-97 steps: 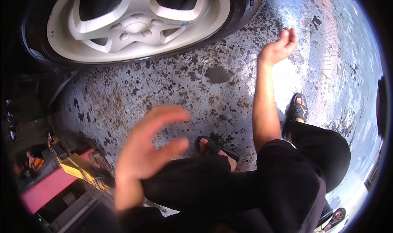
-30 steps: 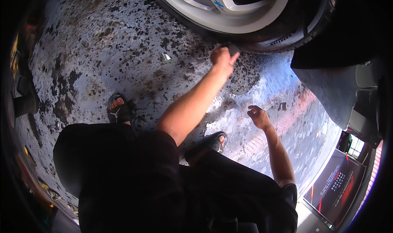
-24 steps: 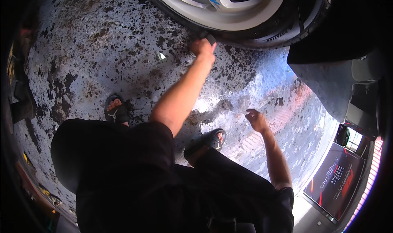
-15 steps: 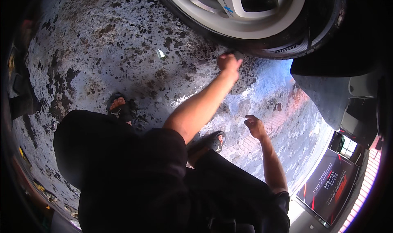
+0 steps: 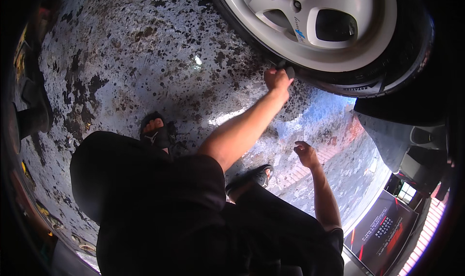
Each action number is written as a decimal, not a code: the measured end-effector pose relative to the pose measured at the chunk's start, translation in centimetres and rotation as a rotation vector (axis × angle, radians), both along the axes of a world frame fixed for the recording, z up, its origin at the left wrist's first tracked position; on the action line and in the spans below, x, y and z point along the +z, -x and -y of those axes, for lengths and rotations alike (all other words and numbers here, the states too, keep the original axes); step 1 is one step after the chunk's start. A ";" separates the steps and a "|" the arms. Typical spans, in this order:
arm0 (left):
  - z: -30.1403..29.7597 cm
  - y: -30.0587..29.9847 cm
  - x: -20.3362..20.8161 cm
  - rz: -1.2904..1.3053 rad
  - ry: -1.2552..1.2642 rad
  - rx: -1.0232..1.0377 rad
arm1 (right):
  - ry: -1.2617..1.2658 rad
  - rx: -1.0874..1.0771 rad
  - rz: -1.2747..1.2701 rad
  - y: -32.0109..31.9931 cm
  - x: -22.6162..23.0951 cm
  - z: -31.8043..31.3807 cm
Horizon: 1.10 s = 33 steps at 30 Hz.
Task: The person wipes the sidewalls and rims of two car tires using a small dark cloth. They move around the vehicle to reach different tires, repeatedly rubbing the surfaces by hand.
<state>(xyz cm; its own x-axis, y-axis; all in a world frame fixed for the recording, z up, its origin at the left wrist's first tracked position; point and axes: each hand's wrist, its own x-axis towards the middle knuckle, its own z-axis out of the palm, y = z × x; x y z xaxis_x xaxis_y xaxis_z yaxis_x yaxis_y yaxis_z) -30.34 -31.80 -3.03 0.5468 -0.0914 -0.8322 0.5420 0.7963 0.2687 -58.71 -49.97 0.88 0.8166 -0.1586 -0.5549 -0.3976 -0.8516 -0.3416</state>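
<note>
L hand (image 5: 277, 79), at the lower edge of a car tyre (image 5: 348, 78), pinches a small dark pad (image 5: 289, 72) between thumb and fingers; whether pad & rubber touch, can't tell at this angle. R hand (image 5: 306, 155) hangs over the floor (image 5: 140, 77), well apart from the tyre, fingers half-curled, nothing seen in it; palm hidden, so how tightly it's closed can't be told.

Likeliest trouble, by the look of it: the pad, held by little more than its edge, could twist out if it catches on tread or the grip slackens, & would pick up grit below. Knuckles sit low, nr tyre & ground, so a skid could scrape them. The long one-armed reach might also upset balance, w/ both feet in strappy sandals: L sandal (image 5: 156, 133), R sandal (image 5: 261, 176).

Underfoot: blue-grey concrete, approx. half of it blotched black & worn, w/ a reddish patch (image 5: 315, 159) on the R side. Above the hand, a white spoked wheel (image 5: 305, 24) w/ a small blue mark. Beyond, R: grey body panel (image 5: 382, 133), dark banner w/ red streaks (image 5: 385, 232) & a ribbed pale strip (image 5: 425, 232). Far L: a black stand-like base (image 5: 34, 118), kind unclear.
</note>
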 end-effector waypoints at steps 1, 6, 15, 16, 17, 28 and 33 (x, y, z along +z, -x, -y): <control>-1.0 -1.5 -1.2 -0.010 -0.010 0.002 | -0.003 0.073 0.053 -0.7 0.3 -0.2; -12.2 -14.7 -7.9 0.047 -0.262 0.032 | -0.129 -0.178 -0.001 -0.3 1.0 -2.0; -3.8 -5.3 -6.5 -0.110 -0.003 -0.173 | 0.057 -0.103 -0.274 0.0 1.6 -3.5; -3.0 -4.6 -6.7 -0.105 -0.037 -0.183 | 0.012 -0.055 -0.174 -1.1 2.5 -3.5; -3.5 -5.2 -7.6 -0.031 -0.181 -0.144 | 0.013 -0.042 -0.128 -2.4 3.6 -3.7; -12.4 -16.7 -11.6 0.134 -0.768 0.103 | -0.051 -0.153 -0.120 -3.4 8.5 -7.2; -8.8 -11.3 -11.3 0.048 -0.609 -0.317 | 0.081 -0.003 -0.071 -8.3 12.9 -6.6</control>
<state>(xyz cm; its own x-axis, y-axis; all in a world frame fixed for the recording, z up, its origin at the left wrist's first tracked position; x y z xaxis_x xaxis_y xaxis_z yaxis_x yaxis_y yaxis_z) -19.06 -22.95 -14.32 0.6084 0.2235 -0.7615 0.7003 0.3002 0.6476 -50.39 -43.41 13.81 0.7754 -0.2077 -0.5964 -0.4206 -0.8742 -0.2424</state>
